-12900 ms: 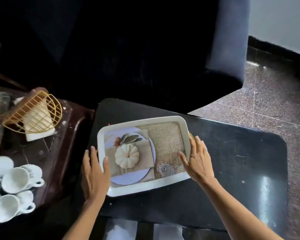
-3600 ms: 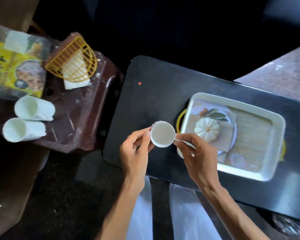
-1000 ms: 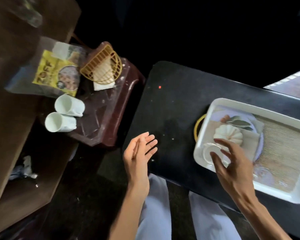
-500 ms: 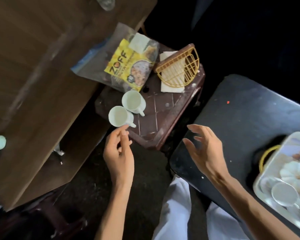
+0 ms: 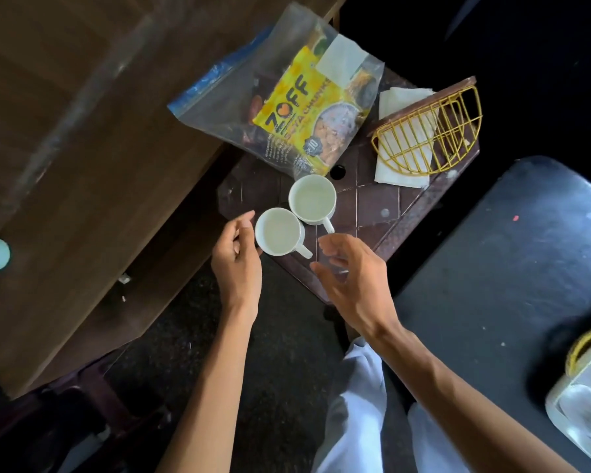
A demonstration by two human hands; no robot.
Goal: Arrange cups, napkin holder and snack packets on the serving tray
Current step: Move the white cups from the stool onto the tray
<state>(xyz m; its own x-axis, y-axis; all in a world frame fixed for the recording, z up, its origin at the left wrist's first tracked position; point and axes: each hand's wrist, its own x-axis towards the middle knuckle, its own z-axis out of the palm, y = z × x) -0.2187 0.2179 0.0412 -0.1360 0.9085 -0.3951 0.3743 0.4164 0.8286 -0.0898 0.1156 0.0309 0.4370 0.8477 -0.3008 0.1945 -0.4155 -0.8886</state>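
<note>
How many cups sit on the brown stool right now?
2: the near cup beside the left hand, the far cup just behind it, by the snack packet.

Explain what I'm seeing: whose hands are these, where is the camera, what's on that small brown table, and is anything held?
No machine: a person's bare hands, filmed from a camera on their head, looking down. On the small brown table stand two white cups, a bagged yellow snack packet and a gold wire napkin holder. The left hand is at the nearer cup's side; whether it holds it is unclear. The right hand hovers open near the handle, holding nothing. The serving tray shows at lower right.
</note>
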